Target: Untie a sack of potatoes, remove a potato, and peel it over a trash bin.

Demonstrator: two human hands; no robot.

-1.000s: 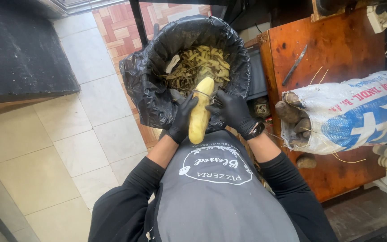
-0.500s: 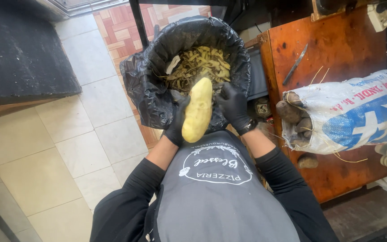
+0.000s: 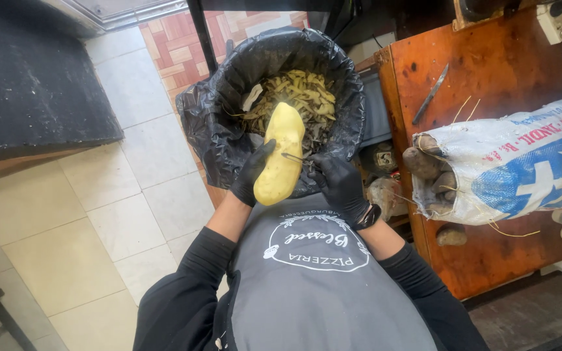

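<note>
Head view: the left hand (image 3: 253,174) in a black glove has its fingers clamped round the lower side of a large peeled pale-yellow potato (image 3: 280,156), held upright over the near rim of a round bin lined with a black plastic bag (image 3: 211,117). The right hand (image 3: 339,185), also gloved, has its fingers closed on a thin metal peeler (image 3: 293,156) whose blade touches the potato's right flank. Compared with half a second ago, the potato stands more upright and the peeler sits lower on it. Peelings (image 3: 297,91) fill the bin. Open tiled floor (image 3: 86,227) lies left; right, a reddish wooden worktop (image 3: 489,65) carries a white-and-blue sack of unpeeled potatoes (image 3: 508,162), close by.
</note>
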